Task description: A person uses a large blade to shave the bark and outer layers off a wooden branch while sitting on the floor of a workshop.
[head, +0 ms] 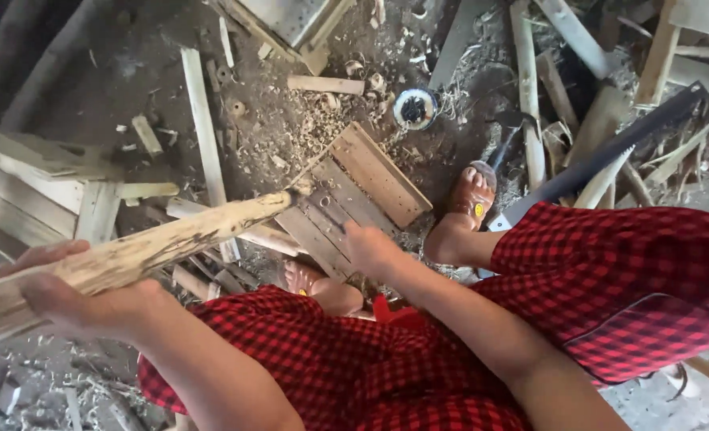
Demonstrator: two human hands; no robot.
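- Gripping the near end of a long rough wooden stick, the left hand is closed around it with the fingers wrapped over the top; the stick runs from the lower left corner up toward the middle of the picture, and its far tip rests at the corner of a small slatted wooden board; it seems the board serves as a support, so that the tip does not sink into the dirt.
- The right hand reaches down to the near edge of this board; the fingers are bent and touch the slats, but I cannot tell if they close on some small tool or only press the board; pressing would keep the board steady under the stick.
- The board lies flat on the ground between the two feet in brown sandals; so placed, it is easy to reach from the seated position, and the knees in red checked cloth stay at both sides of it.
- Wood shavings are spread on the ground beyond the board; a small round tin with something dark inside stands near them.
- A handsaw lies at the right, beside the right foot, its blade pointing away; a pale wooden frame stands at the left, well apart from the board.
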